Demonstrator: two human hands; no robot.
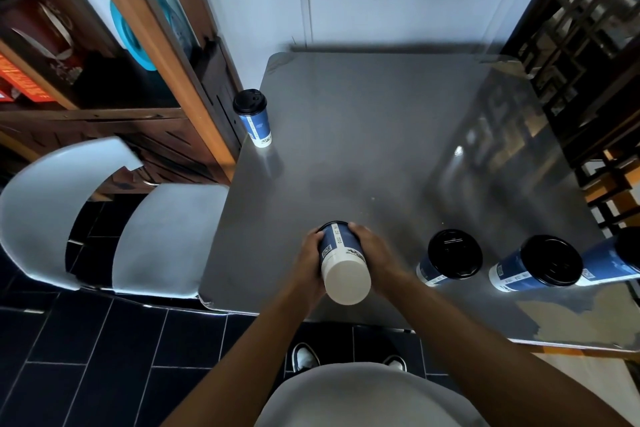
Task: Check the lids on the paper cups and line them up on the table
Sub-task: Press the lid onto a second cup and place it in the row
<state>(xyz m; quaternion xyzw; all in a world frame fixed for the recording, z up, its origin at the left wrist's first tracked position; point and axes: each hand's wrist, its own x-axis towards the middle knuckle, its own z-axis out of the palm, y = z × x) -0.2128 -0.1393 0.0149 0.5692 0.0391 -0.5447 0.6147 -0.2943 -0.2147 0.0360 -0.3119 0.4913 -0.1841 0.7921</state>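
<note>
- Overhead, looking down past a person's grey top, a grey metal table (381,135) fills the middle of the scene; every place below is given from this table.
- Both hands wrap one blue paper cup (343,260) above the table's near edge. The left hand (310,267) grips its left side and the right hand (372,253) its right side, fingers curled round the wall.
- That held cup is tipped so its white base faces the viewer. Its lid points away and only a dark sliver of rim shows, so how the lid sits cannot be made out.
- At the table's near right corner stand three lidded cups in a row: the first cup (448,258), the second cup (540,267) just beside it, and a third cup (616,260) cut off by the right border of the view.
- At the table's far left edge stands one more lone cup (254,118), black lid on, well apart from all the others.
- Counted, five cups show: one held, four standing.
- Most of the tabletop is bare, from the centre to the far edge; its right half carries blurred reflections.
- Left of the table, one pale chair (104,218) sits tucked against the edge, with a wooden shelf (104,45) beyond it.
- Below the table's near edge, dark floor tiles and two shoe tips (304,357) show.
</note>
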